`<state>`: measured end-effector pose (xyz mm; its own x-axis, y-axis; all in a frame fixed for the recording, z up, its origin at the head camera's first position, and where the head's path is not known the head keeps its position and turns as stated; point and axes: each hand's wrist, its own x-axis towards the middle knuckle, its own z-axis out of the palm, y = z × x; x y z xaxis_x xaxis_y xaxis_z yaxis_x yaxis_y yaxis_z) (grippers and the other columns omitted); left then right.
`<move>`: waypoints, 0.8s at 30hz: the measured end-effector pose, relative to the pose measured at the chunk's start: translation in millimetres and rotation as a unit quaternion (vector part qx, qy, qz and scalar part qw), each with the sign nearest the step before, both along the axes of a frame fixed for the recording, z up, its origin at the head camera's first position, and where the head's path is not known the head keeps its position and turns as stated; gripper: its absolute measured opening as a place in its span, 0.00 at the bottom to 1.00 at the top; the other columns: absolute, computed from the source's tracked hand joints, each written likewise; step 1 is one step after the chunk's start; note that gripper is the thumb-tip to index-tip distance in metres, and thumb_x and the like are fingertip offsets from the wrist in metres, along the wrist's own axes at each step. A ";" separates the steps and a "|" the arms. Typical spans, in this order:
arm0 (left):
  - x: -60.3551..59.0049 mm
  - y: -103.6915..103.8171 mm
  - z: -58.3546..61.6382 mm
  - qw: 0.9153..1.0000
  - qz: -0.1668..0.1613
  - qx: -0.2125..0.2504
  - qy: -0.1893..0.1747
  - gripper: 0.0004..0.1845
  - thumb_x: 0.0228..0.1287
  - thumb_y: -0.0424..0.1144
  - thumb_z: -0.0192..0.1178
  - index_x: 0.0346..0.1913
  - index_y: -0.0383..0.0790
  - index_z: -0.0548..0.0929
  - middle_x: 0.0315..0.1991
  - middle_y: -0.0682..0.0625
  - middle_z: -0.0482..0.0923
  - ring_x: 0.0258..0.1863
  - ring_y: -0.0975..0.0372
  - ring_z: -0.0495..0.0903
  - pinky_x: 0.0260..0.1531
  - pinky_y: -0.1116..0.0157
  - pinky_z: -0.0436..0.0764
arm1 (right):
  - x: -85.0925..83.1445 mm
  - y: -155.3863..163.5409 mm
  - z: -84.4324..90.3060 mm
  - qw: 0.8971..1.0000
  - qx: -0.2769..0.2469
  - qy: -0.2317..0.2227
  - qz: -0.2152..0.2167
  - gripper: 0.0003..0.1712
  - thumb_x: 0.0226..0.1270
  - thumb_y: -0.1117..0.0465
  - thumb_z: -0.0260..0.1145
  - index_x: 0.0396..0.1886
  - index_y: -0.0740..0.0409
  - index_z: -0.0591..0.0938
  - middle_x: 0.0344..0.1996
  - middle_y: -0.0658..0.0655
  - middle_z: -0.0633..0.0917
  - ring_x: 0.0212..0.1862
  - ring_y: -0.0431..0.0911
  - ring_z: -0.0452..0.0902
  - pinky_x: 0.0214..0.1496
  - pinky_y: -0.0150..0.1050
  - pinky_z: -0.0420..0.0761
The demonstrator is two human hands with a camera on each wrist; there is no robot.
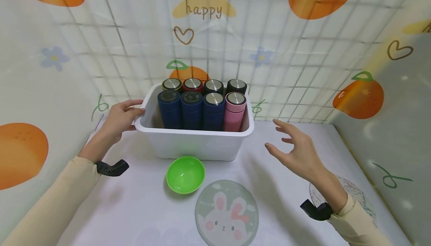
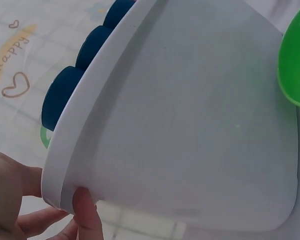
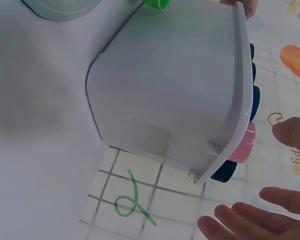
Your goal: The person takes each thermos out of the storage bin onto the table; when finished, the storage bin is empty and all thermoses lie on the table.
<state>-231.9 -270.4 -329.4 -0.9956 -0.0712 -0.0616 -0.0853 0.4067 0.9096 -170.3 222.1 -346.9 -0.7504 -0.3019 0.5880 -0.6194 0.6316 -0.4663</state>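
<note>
**Left hand on the bin's rim, right hand open beside it**

A white plastic bin (image 1: 198, 141) stands toward the back edge of the table (image 1: 141, 208), close to the printed backdrop. Eight flasks stand upright inside it in two rows: three navy ones (image 1: 192, 109) and a pink flask (image 1: 234, 111) in the front row, with dark ones with steel caps (image 1: 213, 86) behind.

The left hand (image 1: 118, 120) holds the bin at its left end. The thumb lies over the rim's corner and the fingers curl beneath the lip; the left wrist view shows a fingertip (image 2: 85, 210) pressed against the rim's underside.

The right hand (image 1: 297, 150) hovers off the bin's right end, near it but apart. Its fingers are spread and lightly bent, and it grasps nothing.

In front of the bin, just beside its near wall, sits a green bowl (image 1: 185, 174). A round mat with a rabbit face (image 1: 226, 213) lies next to the bowl, at the table's front edge. Another round mat (image 1: 357, 195) lies partly under the right forearm.
</note>
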 end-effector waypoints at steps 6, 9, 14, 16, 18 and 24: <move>0.9 -4.7 -0.9 1.000 -0.012 -0.001 -0.014 0.30 0.76 0.44 0.55 0.76 0.41 0.63 0.65 0.32 0.71 0.55 0.44 0.75 0.36 0.60 0.86 | -7.0 -1.5 5.0 1.000 0.006 -0.022 0.005 0.37 0.57 0.64 0.77 0.67 0.59 0.75 0.60 0.59 0.81 0.55 0.55 0.82 0.44 0.50 0.86; -2.0 -7.1 -1.3 0.999 -0.026 0.012 -0.016 0.31 0.75 0.44 0.56 0.76 0.42 0.63 0.65 0.33 0.71 0.54 0.46 0.77 0.37 0.59 0.87 | -10.0 -0.4 9.3 1.000 0.006 -0.026 0.001 0.36 0.58 0.64 0.76 0.67 0.59 0.75 0.59 0.60 0.81 0.54 0.54 0.82 0.44 0.51 0.86; -5.7 -6.6 -1.4 0.999 -0.030 0.024 -0.020 0.31 0.75 0.42 0.57 0.76 0.42 0.63 0.66 0.33 0.71 0.55 0.47 0.77 0.37 0.61 0.87 | -14.1 -2.9 16.1 0.999 0.001 -0.033 -0.005 0.35 0.60 0.62 0.76 0.67 0.59 0.75 0.59 0.59 0.82 0.55 0.54 0.81 0.44 0.51 0.86; -5.0 -6.0 -1.1 0.999 -0.026 0.025 -0.018 0.31 0.75 0.42 0.57 0.76 0.42 0.63 0.66 0.33 0.71 0.55 0.47 0.77 0.37 0.61 0.87 | -17.1 -5.7 19.3 0.999 0.001 -0.034 -0.003 0.34 0.60 0.62 0.75 0.66 0.60 0.75 0.58 0.60 0.82 0.55 0.55 0.81 0.44 0.52 0.86; -4.6 -5.5 -0.7 0.999 -0.022 0.028 -0.018 0.30 0.75 0.42 0.58 0.76 0.41 0.64 0.66 0.33 0.71 0.54 0.48 0.78 0.37 0.61 0.87 | -21.4 -7.7 22.1 0.999 0.001 -0.032 -0.002 0.34 0.60 0.62 0.75 0.66 0.61 0.75 0.57 0.61 0.82 0.54 0.56 0.82 0.44 0.53 0.86; -3.6 -6.2 0.0 0.999 -0.020 0.039 -0.024 0.31 0.74 0.41 0.58 0.76 0.41 0.63 0.66 0.33 0.70 0.51 0.52 0.80 0.38 0.60 0.87 | -35.2 -14.4 33.1 0.999 0.003 -0.045 -0.002 0.32 0.61 0.60 0.74 0.65 0.61 0.76 0.54 0.62 0.84 0.53 0.56 0.82 0.44 0.52 0.86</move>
